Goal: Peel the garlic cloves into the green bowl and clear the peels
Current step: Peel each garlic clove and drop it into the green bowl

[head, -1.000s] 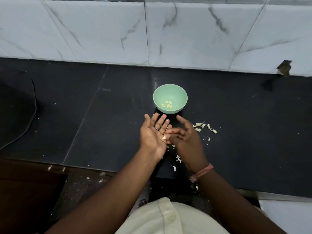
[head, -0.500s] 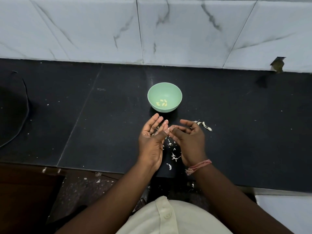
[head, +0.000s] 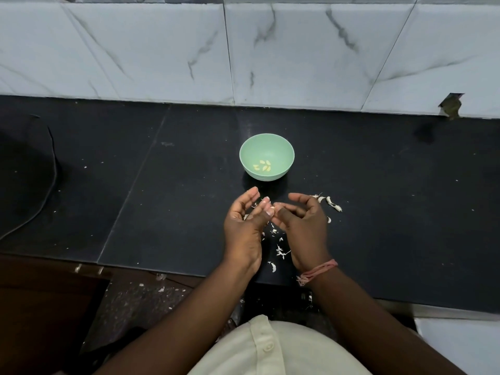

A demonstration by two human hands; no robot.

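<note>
Now mid-frame, the left hand [head: 243, 226] and right hand [head: 303, 226] meet, fingers curled, pinching a garlic clove [head: 272, 209], peeling under way. Next: strip the skin and drop it into the green bowl [head: 266, 147] just above; peels [head: 281, 251] litter the tabletop [head: 392, 212].

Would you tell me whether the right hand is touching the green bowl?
Apart. The head view shows bare black counter between the right hand and the green bowl.

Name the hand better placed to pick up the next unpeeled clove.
Right hand: the unpeeled cloves lie just beside its fingers; the left hand is farther away.
</note>
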